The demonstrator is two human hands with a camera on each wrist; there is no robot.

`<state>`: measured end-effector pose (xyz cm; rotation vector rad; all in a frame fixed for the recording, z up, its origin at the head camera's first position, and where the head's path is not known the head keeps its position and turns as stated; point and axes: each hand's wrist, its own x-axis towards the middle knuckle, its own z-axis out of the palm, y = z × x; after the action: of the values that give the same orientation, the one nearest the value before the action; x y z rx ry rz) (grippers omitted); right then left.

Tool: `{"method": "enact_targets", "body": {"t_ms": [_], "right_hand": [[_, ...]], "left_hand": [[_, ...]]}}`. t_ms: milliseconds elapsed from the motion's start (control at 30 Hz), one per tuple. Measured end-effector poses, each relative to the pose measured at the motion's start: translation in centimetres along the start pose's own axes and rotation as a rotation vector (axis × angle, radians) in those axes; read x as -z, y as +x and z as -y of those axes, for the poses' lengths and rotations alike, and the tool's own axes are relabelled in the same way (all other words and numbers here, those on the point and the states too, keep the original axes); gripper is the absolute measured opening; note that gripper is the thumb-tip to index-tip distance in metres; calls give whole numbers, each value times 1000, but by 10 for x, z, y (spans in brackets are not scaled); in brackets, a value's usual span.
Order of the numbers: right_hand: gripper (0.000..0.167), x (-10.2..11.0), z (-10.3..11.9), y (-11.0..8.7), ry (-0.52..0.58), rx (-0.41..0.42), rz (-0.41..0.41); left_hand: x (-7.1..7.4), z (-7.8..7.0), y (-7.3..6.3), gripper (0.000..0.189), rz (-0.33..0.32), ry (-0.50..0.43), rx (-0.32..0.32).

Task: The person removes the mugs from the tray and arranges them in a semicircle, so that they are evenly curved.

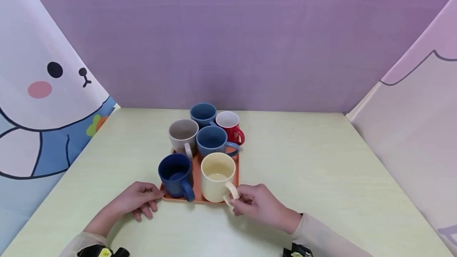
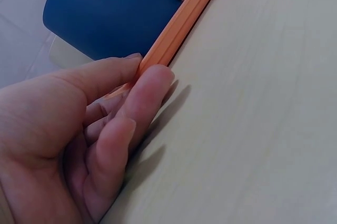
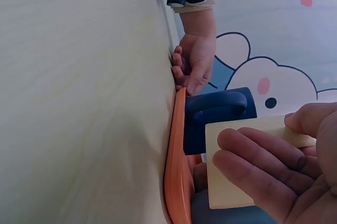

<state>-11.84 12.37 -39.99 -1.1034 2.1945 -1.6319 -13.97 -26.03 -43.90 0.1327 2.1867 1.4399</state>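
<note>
My right hand (image 1: pixel 262 207) pinches the handle of a cream mug (image 1: pixel 216 187) over the front right corner of an orange tray (image 1: pixel 197 173). In the right wrist view a gap shows between the cream mug's base (image 3: pixel 209 174) and the tray (image 3: pixel 176 176). At the tray's front left corner my left hand (image 1: pixel 137 199) pinches the rim (image 2: pixel 171 37) between thumb and finger. Beside it a navy mug (image 1: pixel 175 183) stands upright on the tray. Behind are a grey mug (image 1: pixel 180 146), a blue mug (image 1: pixel 201 148), another blue mug (image 1: pixel 196 120) and a red mug with white inside (image 1: pixel 232 132).
The pale table (image 1: pixel 321 169) extends on both sides of the tray. A purple backdrop (image 1: pixel 228 50) rises behind it, with a cartoon-printed panel (image 1: pixel 53 110) at left and a pink-and-white panel (image 1: pixel 410 130) at right.
</note>
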Motion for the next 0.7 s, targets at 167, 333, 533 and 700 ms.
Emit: {"method": "enact_targets", "body": {"t_ms": [167, 333, 533, 700], "right_hand": [[2, 10, 4, -8, -6, -22, -44], [6, 21, 7, -16, -20, -32, -85], [6, 33, 6, -26, -51, -24, -128], [3, 40, 4, -30, -103, -4, -181]], "left_hand": [[0, 2, 1, 28, -3, -2, -8], [0, 2, 2, 28, 1, -11, -9], [0, 3, 2, 29, 5, -9, -5], [1, 2, 2, 28, 3, -8, -7]]}}
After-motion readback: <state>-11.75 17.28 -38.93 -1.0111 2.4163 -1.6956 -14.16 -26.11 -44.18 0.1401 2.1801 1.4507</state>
